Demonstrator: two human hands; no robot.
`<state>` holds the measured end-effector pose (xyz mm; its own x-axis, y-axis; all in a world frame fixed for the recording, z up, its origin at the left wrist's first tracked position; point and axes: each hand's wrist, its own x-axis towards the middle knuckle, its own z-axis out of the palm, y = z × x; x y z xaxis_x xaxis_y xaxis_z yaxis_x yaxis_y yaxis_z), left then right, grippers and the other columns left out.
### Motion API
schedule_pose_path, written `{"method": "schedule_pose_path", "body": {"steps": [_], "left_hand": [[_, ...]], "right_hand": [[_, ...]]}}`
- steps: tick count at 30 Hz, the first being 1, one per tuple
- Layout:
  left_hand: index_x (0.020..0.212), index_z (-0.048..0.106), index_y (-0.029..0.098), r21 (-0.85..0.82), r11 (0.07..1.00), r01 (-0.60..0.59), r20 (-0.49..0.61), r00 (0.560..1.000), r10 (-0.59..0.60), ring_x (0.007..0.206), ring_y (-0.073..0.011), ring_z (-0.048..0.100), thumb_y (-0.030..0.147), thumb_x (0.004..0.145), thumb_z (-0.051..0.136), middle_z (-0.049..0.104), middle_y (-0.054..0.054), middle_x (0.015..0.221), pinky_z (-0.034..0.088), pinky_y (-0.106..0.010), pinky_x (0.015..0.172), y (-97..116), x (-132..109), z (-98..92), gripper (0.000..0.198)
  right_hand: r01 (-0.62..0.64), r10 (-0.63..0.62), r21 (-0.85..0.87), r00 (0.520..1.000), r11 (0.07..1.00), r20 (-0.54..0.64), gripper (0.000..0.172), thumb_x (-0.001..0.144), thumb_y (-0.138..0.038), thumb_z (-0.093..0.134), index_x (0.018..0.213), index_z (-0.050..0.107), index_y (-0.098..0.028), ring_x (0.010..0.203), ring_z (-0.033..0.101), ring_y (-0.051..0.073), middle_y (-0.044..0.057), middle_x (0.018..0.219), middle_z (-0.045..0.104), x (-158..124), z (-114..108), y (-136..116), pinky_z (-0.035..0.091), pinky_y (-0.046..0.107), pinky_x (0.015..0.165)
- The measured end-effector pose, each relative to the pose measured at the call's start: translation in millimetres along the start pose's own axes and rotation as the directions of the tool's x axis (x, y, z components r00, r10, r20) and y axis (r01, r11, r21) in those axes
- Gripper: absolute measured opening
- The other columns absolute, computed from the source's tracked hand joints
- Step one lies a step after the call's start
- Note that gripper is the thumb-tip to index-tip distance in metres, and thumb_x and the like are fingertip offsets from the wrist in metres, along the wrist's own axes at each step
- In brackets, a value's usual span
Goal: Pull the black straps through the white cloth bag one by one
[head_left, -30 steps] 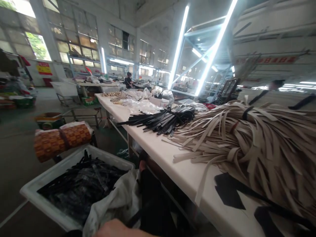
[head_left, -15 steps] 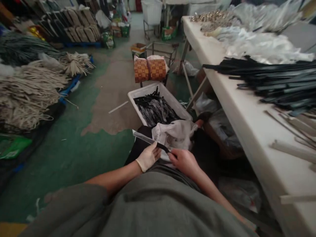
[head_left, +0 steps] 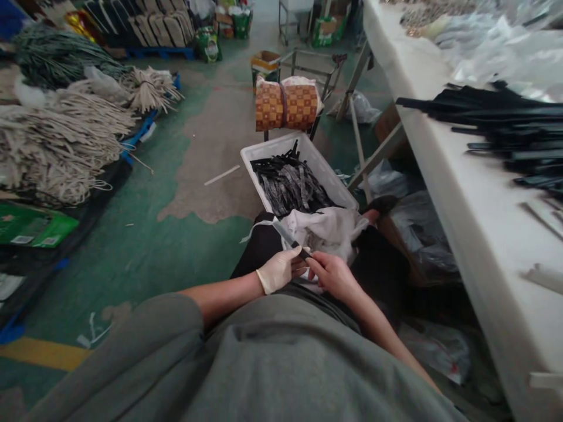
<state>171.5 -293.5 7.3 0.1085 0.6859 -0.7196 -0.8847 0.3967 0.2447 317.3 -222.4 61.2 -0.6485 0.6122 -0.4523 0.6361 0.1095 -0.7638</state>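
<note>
Above my lap, my left hand (head_left: pixel 281 271), in a pale glove, grips a black strip (head_left: pixel 302 252) between thumb and fingers. A whitish film (head_left: pixel 285 233) extends from the strip's far end, and its thin tail curls out to the left. My right hand (head_left: pixel 332 272), ungloved, pinches the near end of the same strip, close to my left fingertips. A white cloth (head_left: pixel 319 225) lies over my lap just beyond the hands. Past it stands a white crate (head_left: pixel 338 181) holding many black and grey strips (head_left: pixel 292 184).
A long white table (head_left: pixel 444 158) runs along the right, with black strips (head_left: pixel 505 126) on it. Behind the crate is a checkered roll (head_left: pixel 288 106) on a metal frame. Bundles of beige cords (head_left: pixel 65 140) lie at the left. Plastic bags (head_left: pixel 424 228) sit under the table.
The hands are closer together on the black strip. The film's tail now curls away to the left. The whole view has shifted, with the crate and table appearing farther right.
</note>
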Motion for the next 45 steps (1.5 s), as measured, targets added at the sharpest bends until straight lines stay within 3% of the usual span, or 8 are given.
{"method": "schedule_pose_path", "body": {"steps": [9,22,27,30,34,38,41,45], "left_hand": [[0.092,0.066,0.014,-0.185,0.961,-0.205,-0.219,0.962,0.163,0.066,-0.0099,0.064,0.026,0.084,0.070,0.068,-0.003,0.080,0.051,-0.021,0.063,20,6,-9.9,0.015],[0.094,0.069,0.014,-0.118,0.990,-0.082,-0.009,0.997,0.081,0.076,-0.0134,0.065,0.026,0.087,0.065,0.070,-0.006,0.089,0.051,-0.024,0.071,1,0,-8.6,0.014],[0.099,0.071,0.014,-0.080,0.991,-0.108,0.133,0.984,0.118,0.080,-0.0135,0.063,0.020,0.089,0.058,0.070,-0.007,0.097,0.050,-0.026,0.077,4,-1,-9.2,0.018],[0.101,0.070,0.014,-0.093,0.982,-0.165,0.091,0.981,0.174,0.081,-0.0144,0.063,0.022,0.089,0.058,0.070,-0.007,0.096,0.049,-0.025,0.075,9,0,-4.9,0.019],[0.088,0.068,0.014,-0.140,0.970,-0.199,-0.037,0.980,0.195,0.064,-0.0120,0.058,0.022,0.095,0.046,0.066,-0.004,0.077,0.046,-0.023,0.063,11,4,1.6,0.024],[0.082,0.065,0.015,-0.111,0.990,-0.088,-0.024,0.996,0.085,0.062,-0.0110,0.056,0.023,0.094,0.049,0.061,-0.001,0.069,0.044,-0.023,0.064,8,1,1.8,0.022],[0.086,0.066,0.016,-0.061,0.995,-0.075,0.048,0.996,0.078,0.073,-0.0131,0.060,0.033,0.090,0.059,0.065,-0.002,0.078,0.044,-0.024,0.069,7,-3,-0.6,0.019],[0.092,0.068,0.016,-0.024,0.986,-0.166,0.047,0.985,0.167,0.074,-0.0140,0.060,0.042,0.086,0.065,0.069,-0.004,0.088,0.044,-0.024,0.069,4,1,-5.8,0.026]], "right_hand": [[-0.093,0.093,-0.006,0.993,0.996,0.071,0.033,0.089,-0.040,0.044,0.068,0.058,-0.019,0.046,0.056,0.012,0.000,0.060,0.065,-18,2,14,0.041,0.022,0.049],[-0.001,-0.001,0.097,1.000,0.995,0.028,0.039,0.090,-0.051,0.042,0.101,0.061,-0.017,0.048,0.058,0.012,0.004,0.080,0.072,18,17,3,0.045,0.024,0.049],[-0.029,0.034,0.109,0.998,0.994,-0.043,0.032,0.087,-0.047,0.045,0.082,0.058,-0.018,0.048,0.056,0.012,0.002,0.068,0.067,35,22,2,0.042,0.024,0.049],[0.026,-0.043,-0.153,0.993,0.988,-0.111,0.033,0.086,-0.046,0.053,0.101,0.063,-0.018,0.063,0.063,0.017,0.006,0.088,0.071,34,28,-3,0.045,0.027,0.057],[0.060,-0.231,-0.617,0.952,0.785,-0.202,0.051,0.087,-0.038,0.058,0.135,0.050,-0.022,0.075,0.065,0.020,0.010,0.115,0.066,27,39,-7,0.043,0.029,0.060],[0.082,-0.295,-0.765,0.944,0.639,-0.146,0.031,0.094,-0.025,0.046,0.121,0.061,-0.021,0.077,0.065,0.019,0.012,0.104,0.068,29,36,-5,0.036,0.027,0.057],[0.044,-0.177,-0.660,0.975,0.750,-0.137,0.027,0.097,-0.028,0.041,0.097,0.066,-0.018,0.072,0.065,0.017,0.010,0.084,0.070,35,28,-2,0.037,0.025,0.058],[-0.113,0.119,-0.043,0.978,0.993,0.174,0.039,0.098,-0.038,0.032,0.080,0.059,-0.018,0.048,0.060,0.013,0.003,0.058,0.065,41,24,-1,0.040,0.022,0.049]]}}
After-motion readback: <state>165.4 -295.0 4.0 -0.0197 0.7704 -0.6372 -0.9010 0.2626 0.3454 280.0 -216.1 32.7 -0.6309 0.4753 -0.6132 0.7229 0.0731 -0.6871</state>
